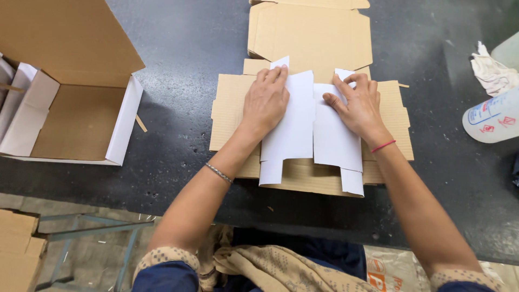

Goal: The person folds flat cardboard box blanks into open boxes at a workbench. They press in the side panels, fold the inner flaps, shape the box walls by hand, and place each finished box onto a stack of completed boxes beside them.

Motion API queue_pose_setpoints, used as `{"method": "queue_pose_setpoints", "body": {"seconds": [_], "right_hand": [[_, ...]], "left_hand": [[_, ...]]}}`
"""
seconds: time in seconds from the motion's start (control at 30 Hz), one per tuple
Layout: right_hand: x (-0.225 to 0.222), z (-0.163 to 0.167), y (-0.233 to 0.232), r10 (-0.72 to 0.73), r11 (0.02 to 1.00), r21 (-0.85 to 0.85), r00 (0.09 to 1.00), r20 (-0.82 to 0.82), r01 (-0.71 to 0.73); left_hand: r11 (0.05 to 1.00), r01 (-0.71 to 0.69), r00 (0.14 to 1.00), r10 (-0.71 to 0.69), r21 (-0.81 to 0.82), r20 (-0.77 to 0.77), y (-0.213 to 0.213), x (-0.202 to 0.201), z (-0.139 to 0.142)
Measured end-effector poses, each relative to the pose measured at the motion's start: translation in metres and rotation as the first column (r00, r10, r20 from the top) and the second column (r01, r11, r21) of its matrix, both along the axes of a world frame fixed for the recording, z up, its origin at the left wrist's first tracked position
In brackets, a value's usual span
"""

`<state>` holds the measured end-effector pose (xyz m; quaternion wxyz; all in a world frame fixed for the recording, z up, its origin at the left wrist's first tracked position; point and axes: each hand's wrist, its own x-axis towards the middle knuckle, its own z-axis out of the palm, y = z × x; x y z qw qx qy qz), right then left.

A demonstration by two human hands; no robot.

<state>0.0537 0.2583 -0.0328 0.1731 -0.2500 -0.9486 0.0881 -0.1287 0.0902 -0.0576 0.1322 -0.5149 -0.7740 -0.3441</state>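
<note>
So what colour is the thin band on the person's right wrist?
The wrist band on the right hand is pinkish red, seen in the head view.

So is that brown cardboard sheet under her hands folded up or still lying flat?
Flat. The brown cardboard sheet lies spread on the dark table, with both hands pressing white paper panels onto it.

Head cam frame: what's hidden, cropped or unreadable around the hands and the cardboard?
- Middle of the flat brown corrugated cardboard blank: covered by the two white folded card panels.
- White panels under the left hand and right hand: hidden by palms, head view.
- Second brown cardboard blank: top cut by frame edge.
- Open white-edged cardboard box: left side cropped.
- White plastic bottle: cropped at right edge.
</note>
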Motion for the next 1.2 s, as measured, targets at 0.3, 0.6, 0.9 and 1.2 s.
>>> {"method": "queue_pose_setpoints", "body": {"seconds": [0.3, 0.6, 0.9, 1.2], "right_hand": [[-0.001, 0.025, 0.006, 0.122, 0.991, -0.044, 0.984, -0.130, -0.129], [0.006, 0.021, 0.054, -0.106, 0.735, -0.664, 0.944, -0.311, -0.136], [0.088, 0.018, 0.047, -0.058, 0.667, -0.636, 0.825, -0.563, -0.388], [0.186, 0.026, -0.140, -0.235, 0.899, -0.435, 0.778, -0.583, -0.054]], "left_hand": [[0.998, 0.060, 0.996, -0.059, -0.017, 0.071, 0.004, -0.001, 0.018], [0.995, 0.018, 0.860, -0.065, 0.097, 0.506, 0.038, -0.057, 0.011], [0.861, -0.002, 0.723, -0.350, 0.509, 0.596, -0.028, -0.028, 0.029], [0.859, -0.138, 0.917, -0.078, 0.493, 0.392, -0.182, 0.135, 0.029]]}}
